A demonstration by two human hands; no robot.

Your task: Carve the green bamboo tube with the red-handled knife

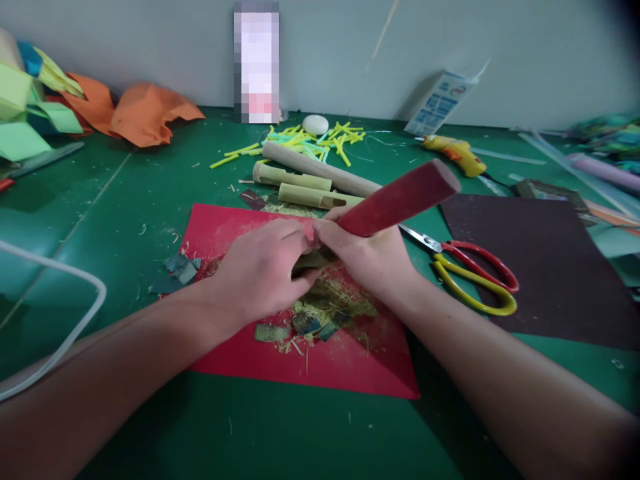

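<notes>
My left hand (273, 263) is curled round a piece of bamboo (325, 259) over the red sheet (230, 367); a dark hollow shows between thumb and fingers. My right hand (375, 257) grips a tool with a thick red handle (400, 200), which slants up to the right. The tool's working end is hidden by my hands, which meet over the bamboo. Shavings and sawdust (350, 300) lie below them, among several dark scraps (273, 332). Beyond my fingers rest two cut bamboo tubes (293, 177) with notches and a longer round stick (325, 168).
Scissors (475, 280) with red and yellow handles lie right of my right hand, partly on a dark brown sheet (545, 267). Yellow and green straw pieces (345, 140), a white egg-shaped object (315, 125) and a yellow glue gun (455, 153) lie behind. A white cable (95, 287) loops at left.
</notes>
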